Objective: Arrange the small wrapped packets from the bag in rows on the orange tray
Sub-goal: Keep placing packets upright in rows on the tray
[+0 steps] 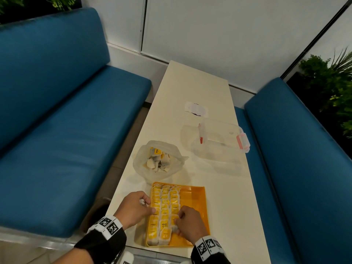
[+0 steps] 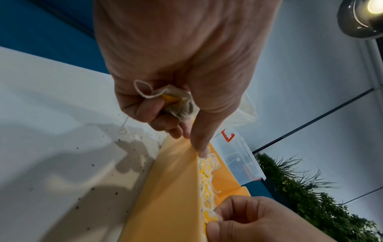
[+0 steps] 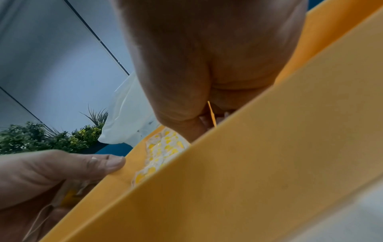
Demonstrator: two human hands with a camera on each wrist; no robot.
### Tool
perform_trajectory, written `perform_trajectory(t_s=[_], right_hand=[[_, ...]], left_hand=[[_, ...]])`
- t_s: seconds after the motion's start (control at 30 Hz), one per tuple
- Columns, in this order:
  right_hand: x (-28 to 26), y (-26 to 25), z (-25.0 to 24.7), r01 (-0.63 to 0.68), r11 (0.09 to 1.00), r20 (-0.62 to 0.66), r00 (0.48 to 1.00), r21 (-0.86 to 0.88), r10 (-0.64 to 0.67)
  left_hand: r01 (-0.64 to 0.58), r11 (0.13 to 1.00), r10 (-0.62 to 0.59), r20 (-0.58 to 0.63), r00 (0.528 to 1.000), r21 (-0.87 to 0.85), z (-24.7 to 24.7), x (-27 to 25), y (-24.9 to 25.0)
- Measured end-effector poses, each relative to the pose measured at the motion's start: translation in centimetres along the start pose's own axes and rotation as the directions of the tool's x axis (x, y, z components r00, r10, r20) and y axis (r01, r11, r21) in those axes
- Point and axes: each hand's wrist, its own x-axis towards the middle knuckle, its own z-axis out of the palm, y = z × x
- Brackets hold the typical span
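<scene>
The orange tray [image 1: 194, 202] lies at the table's near end. Three rows of yellow-and-white packets [image 1: 164, 208] fill its left part; the right part is bare. My left hand [image 1: 146, 203] sits at the tray's left rim, fingers curled round crumpled packets [image 2: 176, 101] with a string hanging out, one finger touching the rim. My right hand [image 1: 177, 223] is over the near end of the third row and pinches a packet [image 2: 214, 218] there. In the right wrist view the tray wall [image 3: 248, 163] hides the fingertips. The clear bag [image 1: 141, 162] behind the tray holds several more packets [image 1: 158, 159].
A clear plastic box [image 1: 219, 145] with pink latches stands at the right, behind the tray, with a white paper slip [image 1: 196, 109] further back. Blue benches [image 1: 66, 149] flank the narrow cream table [image 1: 190, 82]. Dark crumbs [image 2: 132, 147] speckle the table left of the tray.
</scene>
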Motion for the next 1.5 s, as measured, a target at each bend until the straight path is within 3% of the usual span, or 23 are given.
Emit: perform_trajectory(t_s=[0.2,0.3,0.33,0.43,0.53,0.63,0.83,1.0,1.13,1.2,1.27,1.37,1.5], right_hand=[[0.3,0.5,0.3,-0.002,1.000,0.004,1.000,0.006,0.002],[-0.4,-0.3,-0.8,0.064,0.997,-0.060,0.996,-0.038,-0.067],[-0.6,-0.8,-1.3,0.109,0.993,-0.089,0.990,-0.053,-0.113],[-1.4,-2.9,-2.6,0.279,0.960,-0.163,0.948,0.001,-0.275],[-2.4,-5.4,-3.3,0.393,0.907,-0.172,0.914,0.148,-0.368],[-3.3,-7.2,-3.3,0.455,0.859,-0.130,0.891,0.237,-0.436],[-3.7,-7.9,-2.2,0.562,0.817,-0.077,0.827,0.128,-0.557],[-3.2,-7.6,-1.8,0.532,0.842,-0.134,0.844,0.090,-0.519],[-2.9,-7.3,-1.6,0.644,0.754,-0.123,0.744,-0.134,-0.657],[-2.7,-7.1,-1.7,0.688,0.713,-0.140,0.699,-0.139,-0.702],[-2.6,-6.8,-1.9,0.700,0.710,-0.162,0.694,-0.076,-0.702],[-2.5,-6.2,-2.7,0.673,0.740,-0.162,0.731,0.010,-0.663],[-2.5,-5.7,-3.7,0.654,0.755,-0.172,0.750,0.047,-0.639]], left_hand=[[-0.022,1.000,0.022,0.020,1.000,0.000,-0.6,-0.5,0.5],[0.014,0.975,-0.001,0.055,0.998,-0.221,-0.8,-1.0,1.6],[0.067,0.931,-0.030,0.106,0.994,-0.358,-0.9,-1.2,2.1],[0.246,0.692,-0.086,0.260,0.962,-0.679,-0.9,-1.6,3.4],[0.305,0.523,-0.109,0.293,0.950,-0.796,-0.5,-1.3,3.8],[0.306,0.442,-0.110,0.287,0.952,-0.844,-0.2,-1.3,4.3],[0.250,0.489,-0.108,0.227,0.968,-0.836,0.2,-1.4,5.3],[0.258,0.439,-0.112,0.233,0.966,-0.861,0.3,-1.4,5.7],[0.286,0.391,-0.086,0.274,0.958,-0.875,0.4,-1.1,5.7],[0.306,0.369,-0.068,0.302,0.951,-0.878,0.3,-1.0,5.7],[0.331,0.363,-0.044,0.339,0.940,-0.871,0.0,-0.9,5.5],[0.377,0.432,-0.065,0.389,0.919,-0.819,-0.4,-0.8,4.9],[0.292,0.635,-0.031,0.354,0.935,-0.715,-0.7,-0.5,4.1]])
